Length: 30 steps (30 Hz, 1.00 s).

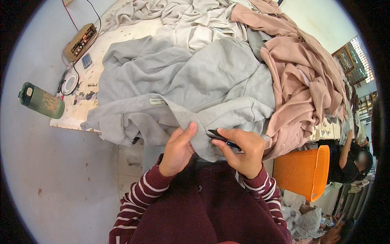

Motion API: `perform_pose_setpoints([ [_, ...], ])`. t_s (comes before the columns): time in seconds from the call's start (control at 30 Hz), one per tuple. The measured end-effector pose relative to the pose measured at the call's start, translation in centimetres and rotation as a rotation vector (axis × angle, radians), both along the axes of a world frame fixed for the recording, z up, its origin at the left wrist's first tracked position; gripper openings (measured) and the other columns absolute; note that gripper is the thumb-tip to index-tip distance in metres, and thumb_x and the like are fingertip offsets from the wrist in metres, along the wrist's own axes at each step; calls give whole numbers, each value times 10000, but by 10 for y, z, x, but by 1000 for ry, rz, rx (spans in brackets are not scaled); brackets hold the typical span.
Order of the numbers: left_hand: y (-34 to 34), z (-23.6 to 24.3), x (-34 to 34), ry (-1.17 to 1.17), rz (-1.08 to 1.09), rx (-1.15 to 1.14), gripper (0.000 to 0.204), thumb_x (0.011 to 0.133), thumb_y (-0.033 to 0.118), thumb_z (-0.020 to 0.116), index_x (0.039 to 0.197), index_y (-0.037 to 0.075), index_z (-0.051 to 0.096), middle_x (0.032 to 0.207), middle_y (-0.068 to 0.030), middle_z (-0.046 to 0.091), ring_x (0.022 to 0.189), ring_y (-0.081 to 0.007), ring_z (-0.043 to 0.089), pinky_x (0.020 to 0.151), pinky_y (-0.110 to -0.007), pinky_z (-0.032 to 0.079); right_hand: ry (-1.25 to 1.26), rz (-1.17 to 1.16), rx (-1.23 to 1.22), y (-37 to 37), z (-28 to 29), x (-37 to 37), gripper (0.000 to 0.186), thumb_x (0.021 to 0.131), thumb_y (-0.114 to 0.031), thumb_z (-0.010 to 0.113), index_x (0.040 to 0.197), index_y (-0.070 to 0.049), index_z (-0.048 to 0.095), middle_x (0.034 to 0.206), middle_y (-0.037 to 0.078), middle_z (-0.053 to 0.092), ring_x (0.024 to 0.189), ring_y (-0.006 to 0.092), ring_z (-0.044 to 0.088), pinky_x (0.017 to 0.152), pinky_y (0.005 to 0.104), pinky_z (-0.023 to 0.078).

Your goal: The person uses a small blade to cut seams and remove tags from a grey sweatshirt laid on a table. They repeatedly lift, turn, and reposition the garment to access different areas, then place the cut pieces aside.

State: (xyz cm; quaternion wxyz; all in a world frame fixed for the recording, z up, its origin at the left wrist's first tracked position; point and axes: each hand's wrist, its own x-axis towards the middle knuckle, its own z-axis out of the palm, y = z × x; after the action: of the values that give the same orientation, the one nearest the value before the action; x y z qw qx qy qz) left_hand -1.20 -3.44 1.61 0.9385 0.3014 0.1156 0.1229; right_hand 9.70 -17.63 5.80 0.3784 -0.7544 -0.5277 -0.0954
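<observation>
A light grey garment is spread over the near part of the table, its near edge hanging toward me. A small pale label is sewn near its left side. My left hand pinches the garment's edge, thumb on top and the other fingers beneath the cloth. In my right hand is a pair of black thread snips, gripped between thumb and fingers. Their tips point left and touch or nearly touch the cloth, just right of my left thumb.
Pinkish-brown garments lie piled on the right, off-white cloth at the back. On the left are a green bottle, a brown control box with cables and a remote control. An orange basket stands at right, a person beyond.
</observation>
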Motion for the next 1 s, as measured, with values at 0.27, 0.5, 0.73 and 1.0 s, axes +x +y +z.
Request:
perform_pose_setpoints([
  [0.27,2,-2,1,-7,-37,-37,434,1017,259,397,1302,-67,402,1295,-170,528,1182,-260,538,992,-406,434,-22,23,35,2,-2,-2,227,723,-184,779,916,-90,705,735,46,686,550,180,620,487,283,434],
  [0.5,3,2,1,-2,-66,-44,440,1021,273,382,1296,-69,412,1290,-170,533,1183,-261,539,989,-402,440,-48,-22,32,4,0,-4,219,726,-182,777,909,-87,705,740,39,688,534,166,609,475,277,417],
  [0.73,0,1,0,21,-39,-25,450,1012,281,403,1296,-68,417,1299,-170,531,1189,-261,535,999,-408,429,-24,-12,29,2,0,-2,219,733,-165,775,920,-78,700,734,43,683,539,168,610,497,271,433],
  [1.0,99,9,54,73,127,456,355,1000,280,449,1147,-24,555,1092,-107,638,925,-173,642,826,-297,517,409,-271,230,-27,-3,27,330,739,-140,785,1012,-13,650,902,60,653,802,130,594,690,242,470],
])
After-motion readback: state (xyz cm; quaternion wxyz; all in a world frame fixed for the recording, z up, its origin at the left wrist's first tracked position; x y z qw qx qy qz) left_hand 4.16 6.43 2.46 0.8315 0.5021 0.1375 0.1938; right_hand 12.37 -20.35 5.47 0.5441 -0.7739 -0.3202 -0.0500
